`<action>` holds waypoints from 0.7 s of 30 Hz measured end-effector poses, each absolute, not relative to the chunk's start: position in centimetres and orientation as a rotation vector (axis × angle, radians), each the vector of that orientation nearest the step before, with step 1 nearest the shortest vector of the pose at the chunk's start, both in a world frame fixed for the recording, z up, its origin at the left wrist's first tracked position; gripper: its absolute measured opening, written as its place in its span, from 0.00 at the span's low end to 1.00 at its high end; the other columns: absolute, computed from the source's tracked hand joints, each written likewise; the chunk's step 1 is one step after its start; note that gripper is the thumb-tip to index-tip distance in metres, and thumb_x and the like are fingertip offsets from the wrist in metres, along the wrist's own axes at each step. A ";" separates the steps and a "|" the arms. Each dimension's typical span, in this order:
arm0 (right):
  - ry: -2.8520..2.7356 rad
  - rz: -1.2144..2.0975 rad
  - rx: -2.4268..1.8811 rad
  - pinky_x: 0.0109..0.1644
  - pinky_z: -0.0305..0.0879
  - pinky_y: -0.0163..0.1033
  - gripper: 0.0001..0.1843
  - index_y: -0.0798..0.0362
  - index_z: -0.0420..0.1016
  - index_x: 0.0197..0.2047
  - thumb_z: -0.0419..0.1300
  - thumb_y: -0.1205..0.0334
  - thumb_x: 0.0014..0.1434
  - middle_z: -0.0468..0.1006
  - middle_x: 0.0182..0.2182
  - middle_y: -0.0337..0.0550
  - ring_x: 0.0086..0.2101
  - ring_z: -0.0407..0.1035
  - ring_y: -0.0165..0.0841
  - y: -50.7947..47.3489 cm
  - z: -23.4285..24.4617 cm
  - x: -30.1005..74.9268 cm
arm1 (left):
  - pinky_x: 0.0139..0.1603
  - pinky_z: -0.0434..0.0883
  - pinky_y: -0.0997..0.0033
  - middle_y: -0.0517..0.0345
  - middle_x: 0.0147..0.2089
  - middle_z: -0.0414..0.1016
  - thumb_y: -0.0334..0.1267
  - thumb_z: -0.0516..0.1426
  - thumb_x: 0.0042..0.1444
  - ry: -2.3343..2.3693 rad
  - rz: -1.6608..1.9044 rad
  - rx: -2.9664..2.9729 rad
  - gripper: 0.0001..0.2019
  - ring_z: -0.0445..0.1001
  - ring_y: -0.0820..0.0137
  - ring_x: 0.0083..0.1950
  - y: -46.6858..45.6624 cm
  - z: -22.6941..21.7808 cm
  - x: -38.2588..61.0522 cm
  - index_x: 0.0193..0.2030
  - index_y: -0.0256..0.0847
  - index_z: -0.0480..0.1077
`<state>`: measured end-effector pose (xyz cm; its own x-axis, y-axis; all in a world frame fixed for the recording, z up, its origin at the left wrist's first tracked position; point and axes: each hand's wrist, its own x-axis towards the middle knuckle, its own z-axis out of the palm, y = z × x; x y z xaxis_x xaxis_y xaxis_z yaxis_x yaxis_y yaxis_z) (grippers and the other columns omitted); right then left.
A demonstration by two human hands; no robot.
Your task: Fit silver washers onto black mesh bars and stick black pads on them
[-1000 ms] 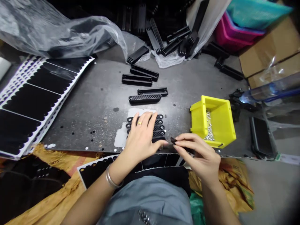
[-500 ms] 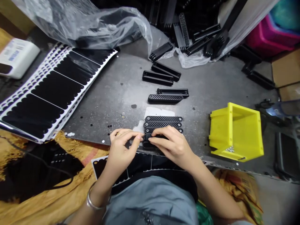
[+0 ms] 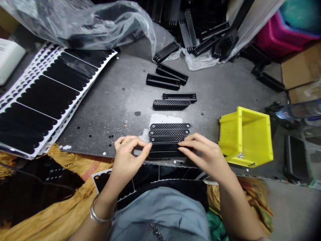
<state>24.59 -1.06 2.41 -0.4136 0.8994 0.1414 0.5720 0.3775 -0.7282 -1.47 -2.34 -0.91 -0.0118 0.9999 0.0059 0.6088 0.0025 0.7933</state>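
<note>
Several black perforated plastic strips (image 3: 170,132) lie side by side in a row near the front edge of the grey table (image 3: 107,100). My left hand (image 3: 128,155) pinches the left end of a black strip (image 3: 164,146) in that row. My right hand (image 3: 204,154) presses its fingertips on the right end of the same strip. A sheet of black stickers (image 3: 150,174) lies on my lap under both hands.
Loose black strips (image 3: 170,104) lie further back, with a plastic bag (image 3: 200,36) of more behind. Sticker sheets (image 3: 37,100) are stacked at the left. A yellow bin (image 3: 247,139) holding small metal bits stands at the right, a cardboard box (image 3: 301,67) beyond it.
My right hand moved from the left part of the strip row out to its right end. The left hand stays pinched at the left end. The view shifted slightly.
</note>
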 end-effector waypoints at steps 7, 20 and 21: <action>-1.984 0.859 -1.184 0.36 0.72 0.36 0.06 0.51 0.81 0.45 0.64 0.68 0.68 0.79 0.39 0.43 0.36 0.75 0.30 -0.4 0.8 25.1 | 0.62 0.57 0.54 0.65 0.33 0.79 0.45 0.62 0.61 1.683 0.856 1.747 0.12 0.78 0.66 0.41 -1.7 -1.5 -1.8 0.28 0.46 0.72; -2.112 0.681 -1.403 0.43 0.74 0.41 0.12 0.48 0.79 0.53 0.59 0.69 0.71 0.83 0.41 0.43 0.39 0.79 0.34 -9.2 2.2 31.6 | 0.57 0.65 0.60 0.53 0.52 0.82 0.35 0.57 0.71 1.045 0.767 2.240 0.14 0.77 0.63 0.54 -5.9 1.3 6.3 0.61 0.42 0.70; -2.075 0.651 -1.369 0.44 0.74 0.41 0.12 0.49 0.79 0.53 0.59 0.71 0.70 0.84 0.42 0.43 0.41 0.79 0.34 -9.6 2.2 31.7 | 0.56 0.65 0.60 0.53 0.51 0.82 0.35 0.56 0.71 1.008 0.708 2.227 0.14 0.76 0.63 0.52 -5.8 1.3 7.2 0.61 0.42 0.70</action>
